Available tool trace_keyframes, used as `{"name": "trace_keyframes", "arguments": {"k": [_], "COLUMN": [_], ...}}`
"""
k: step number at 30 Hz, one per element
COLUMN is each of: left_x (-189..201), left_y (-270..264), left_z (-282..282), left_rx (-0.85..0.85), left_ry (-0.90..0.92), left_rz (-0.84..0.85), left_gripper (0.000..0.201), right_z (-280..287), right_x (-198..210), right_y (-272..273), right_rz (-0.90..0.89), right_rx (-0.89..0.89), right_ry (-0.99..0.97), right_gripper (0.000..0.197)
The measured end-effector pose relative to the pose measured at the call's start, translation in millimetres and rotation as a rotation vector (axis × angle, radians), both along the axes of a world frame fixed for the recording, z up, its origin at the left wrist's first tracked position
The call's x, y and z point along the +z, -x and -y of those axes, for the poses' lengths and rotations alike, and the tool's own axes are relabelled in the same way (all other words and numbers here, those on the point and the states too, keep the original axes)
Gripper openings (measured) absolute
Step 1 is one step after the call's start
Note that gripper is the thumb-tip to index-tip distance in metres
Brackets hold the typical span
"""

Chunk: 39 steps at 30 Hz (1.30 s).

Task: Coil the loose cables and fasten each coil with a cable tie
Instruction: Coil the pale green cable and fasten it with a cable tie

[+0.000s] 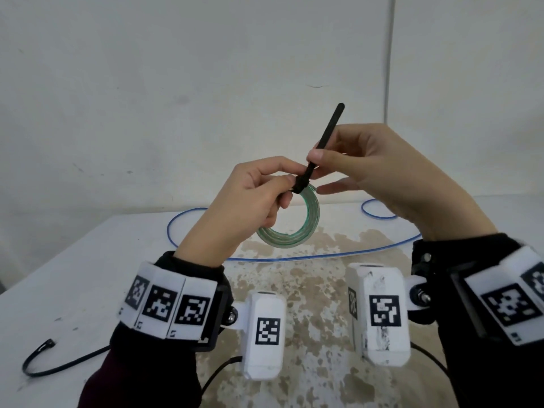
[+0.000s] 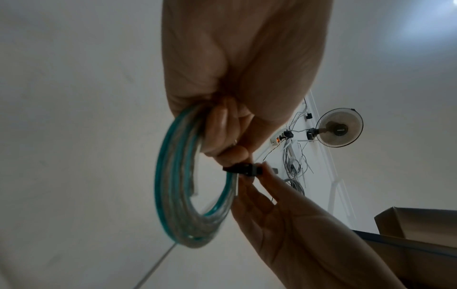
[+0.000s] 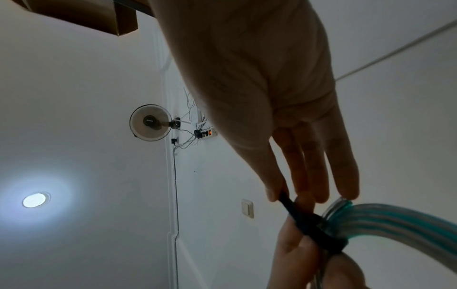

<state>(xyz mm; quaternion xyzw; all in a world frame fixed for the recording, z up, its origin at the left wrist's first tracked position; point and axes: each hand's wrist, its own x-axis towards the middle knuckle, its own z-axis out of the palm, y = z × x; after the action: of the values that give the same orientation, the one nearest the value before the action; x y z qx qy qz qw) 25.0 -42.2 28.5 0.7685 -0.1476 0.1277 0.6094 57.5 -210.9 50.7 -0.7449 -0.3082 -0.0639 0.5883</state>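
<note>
A coil (image 1: 287, 228) hangs above the table (image 1: 73, 275), blue cable (image 1: 294, 257) lying behind it.

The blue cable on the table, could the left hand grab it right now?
Probably not yet: the left hand is busy holding the green coil up, above the blue cable. Nothing else blocks it.

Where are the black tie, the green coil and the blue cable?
black tie (image 1: 329, 131), head view, its free tail sticking up.
green coil (image 1: 297, 237), head view, lower arc of the ring.
blue cable (image 1: 294, 257), head view, stretch lying on the table.
</note>
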Motion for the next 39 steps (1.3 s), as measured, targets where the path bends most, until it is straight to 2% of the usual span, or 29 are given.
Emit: {"name": "trace_keyframes", "arguments": {"k": [12,20,23,26,30,36,39], "left_x": [-3.8,-3.9,-3.9,-3.0,-0.6,-5.9,-6.4], "left_y": [-1.5,1.6,-0.3,0.3,0.2,-6.8,-6.8], "left_z": [7.0,9.5,5.6,-0.8,-6.2,-9.5,-11.4], "left_rx": [0.067,0.027,0.045,-0.009,-0.089,0.059,0.071], "left_ry": [-0.073,-0.071,-0.133,-0.149,-0.101,-0.168,-0.187], "left_rz": [0.165,0.072,-0.007,-0.097,-0.053,-0.009,0.002], "left_gripper": [0.019,0.021,0.022,0.023,0.019,0.019,0.020], "right_z": [-15.5,-18.2,-18.0,-14.9,-7.5,-6.9,-7.1], "right_x": [-7.0,-14.0,-16.5,-13.7,-6.8,-7.5,-7.9], "right_y": [-7.4,-15.0,-17.1,-14.0,-9.0,-8.8,-10.1], "right_rz": [0.134,0.084,0.053,-0.026,-0.045,0.005,0.012], "right_rx": [-0.199,-0.239,-0.208,-0.097,-0.030,-0.033,-0.075], "right_ry": [-0.088,-0.093,-0.037,0.025,-0.004,0.057,0.043], "right_gripper": [0.017,0.019,0.021,0.021,0.019,0.006,0.004]}}
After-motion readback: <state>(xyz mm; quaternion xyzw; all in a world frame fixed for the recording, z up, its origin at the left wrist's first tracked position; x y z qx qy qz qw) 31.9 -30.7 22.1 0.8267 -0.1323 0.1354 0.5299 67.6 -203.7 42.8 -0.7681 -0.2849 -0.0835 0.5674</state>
